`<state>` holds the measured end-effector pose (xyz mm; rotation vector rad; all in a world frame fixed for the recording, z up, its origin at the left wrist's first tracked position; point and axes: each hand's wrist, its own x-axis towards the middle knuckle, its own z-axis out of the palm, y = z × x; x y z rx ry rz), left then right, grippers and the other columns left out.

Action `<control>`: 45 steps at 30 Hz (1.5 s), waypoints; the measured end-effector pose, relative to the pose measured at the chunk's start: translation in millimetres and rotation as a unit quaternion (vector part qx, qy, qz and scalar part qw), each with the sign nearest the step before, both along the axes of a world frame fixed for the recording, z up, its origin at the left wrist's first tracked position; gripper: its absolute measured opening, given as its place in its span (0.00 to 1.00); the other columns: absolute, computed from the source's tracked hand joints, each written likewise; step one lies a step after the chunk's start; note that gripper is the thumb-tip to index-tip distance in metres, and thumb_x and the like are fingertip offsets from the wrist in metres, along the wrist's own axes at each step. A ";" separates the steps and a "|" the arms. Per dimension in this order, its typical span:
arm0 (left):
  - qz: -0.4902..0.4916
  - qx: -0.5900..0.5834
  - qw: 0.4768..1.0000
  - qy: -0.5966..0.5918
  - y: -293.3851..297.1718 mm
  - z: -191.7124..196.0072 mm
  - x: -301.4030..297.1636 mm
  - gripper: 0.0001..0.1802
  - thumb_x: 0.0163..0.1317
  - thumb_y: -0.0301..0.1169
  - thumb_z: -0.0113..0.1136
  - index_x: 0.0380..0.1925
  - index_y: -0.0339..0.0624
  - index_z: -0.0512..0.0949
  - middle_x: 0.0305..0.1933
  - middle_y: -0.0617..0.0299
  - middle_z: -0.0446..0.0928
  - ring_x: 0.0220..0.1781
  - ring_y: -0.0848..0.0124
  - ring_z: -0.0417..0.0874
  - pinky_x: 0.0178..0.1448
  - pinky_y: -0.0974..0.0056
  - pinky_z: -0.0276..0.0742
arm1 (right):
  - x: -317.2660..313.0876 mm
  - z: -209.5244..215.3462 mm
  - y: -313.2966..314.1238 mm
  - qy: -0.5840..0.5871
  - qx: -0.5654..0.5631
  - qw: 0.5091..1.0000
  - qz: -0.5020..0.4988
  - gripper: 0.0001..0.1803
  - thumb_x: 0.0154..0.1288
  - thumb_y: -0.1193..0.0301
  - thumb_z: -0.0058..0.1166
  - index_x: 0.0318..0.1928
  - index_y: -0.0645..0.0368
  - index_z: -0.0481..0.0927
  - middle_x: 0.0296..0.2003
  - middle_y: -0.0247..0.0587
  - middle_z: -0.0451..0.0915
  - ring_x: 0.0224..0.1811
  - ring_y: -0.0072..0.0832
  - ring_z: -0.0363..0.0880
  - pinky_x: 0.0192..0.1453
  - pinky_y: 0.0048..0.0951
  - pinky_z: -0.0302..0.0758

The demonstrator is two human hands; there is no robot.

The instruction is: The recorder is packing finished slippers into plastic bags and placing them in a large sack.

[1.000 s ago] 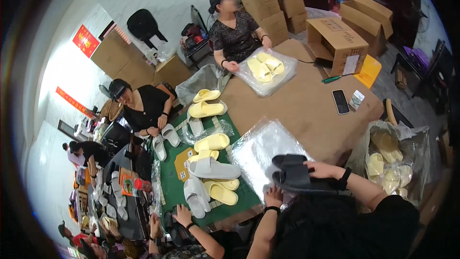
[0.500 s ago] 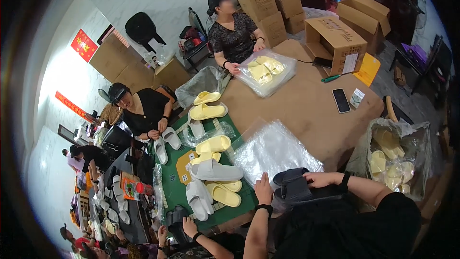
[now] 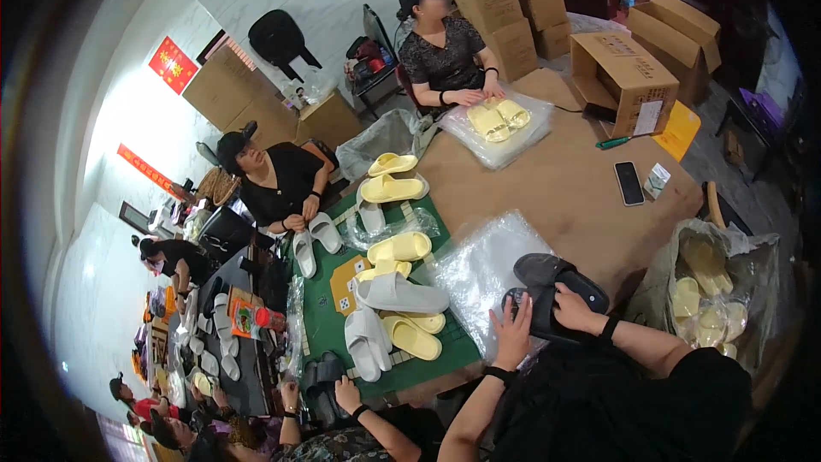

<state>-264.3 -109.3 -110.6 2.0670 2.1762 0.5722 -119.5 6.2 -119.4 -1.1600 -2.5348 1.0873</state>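
We have both hands at the near edge of the brown table (image 3: 564,197). Our right hand (image 3: 571,308) lies closed over a pair of black slippers (image 3: 552,287), pinning them down, and our left hand (image 3: 511,335) rests with fingers spread on the near end of the same pair and on the stack of clear plastic bags (image 3: 483,265) beneath. The slippers sit on those bags at the table's near edge. To the right, off the table's near right corner, a large sack of yellow slippers (image 3: 710,291) stands open. To the left a green mat (image 3: 333,325) carries white and yellow slippers (image 3: 398,295). Farther out, near the right edge, lies a phone (image 3: 630,182). At the far edge a person (image 3: 445,51) presses yellow slippers into a bag (image 3: 496,124), with an open cardboard box (image 3: 624,77) at the far right corner.
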 end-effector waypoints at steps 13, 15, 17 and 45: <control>-0.111 -0.013 0.994 -0.017 -5.0 49.0 0.4 0.36 0.44 0.35 0.57 0.57 0.41 0.63 0.67 0.65 0.55 0.69 0.56 0.49 0.63 0.32 0.31 | -15.4 -12.8 -21.6 0.163 0.002 0.987 -0.001 0.13 0.55 0.74 0.50 0.40 0.70 0.72 0.57 0.66 0.58 0.54 0.58 0.63 0.58 0.42 0.64; -0.054 0.074 0.996 0.003 -5.0 47.2 0.9 0.30 0.48 0.39 0.57 0.53 0.41 0.68 0.65 0.66 0.57 0.68 0.58 0.52 0.63 0.33 0.32 | -16.3 -8.0 -29.2 0.135 0.007 0.991 0.020 0.16 0.54 0.74 0.50 0.42 0.70 0.71 0.58 0.67 0.55 0.54 0.59 0.63 0.57 0.45 0.64; -0.043 0.077 0.996 0.027 -3.5 48.8 2.7 0.25 0.52 0.39 0.55 0.51 0.42 0.71 0.65 0.67 0.58 0.67 0.59 0.54 0.63 0.33 0.34 | -19.3 -2.3 -32.9 0.157 0.010 0.986 0.054 0.22 0.52 0.73 0.52 0.48 0.69 0.69 0.58 0.68 0.56 0.55 0.60 0.62 0.58 0.45 0.63; 0.181 -0.110 0.492 -0.845 -33.3 -28.0 -19.3 0.11 0.63 0.21 0.38 0.45 0.26 0.61 0.48 0.41 0.70 0.50 0.55 0.75 0.56 0.55 0.72 | -117.0 0.8 6.9 -0.083 0.010 0.987 0.138 0.22 0.56 0.55 0.43 0.47 0.53 0.74 0.57 0.58 0.63 0.56 0.55 0.62 0.56 0.54 0.58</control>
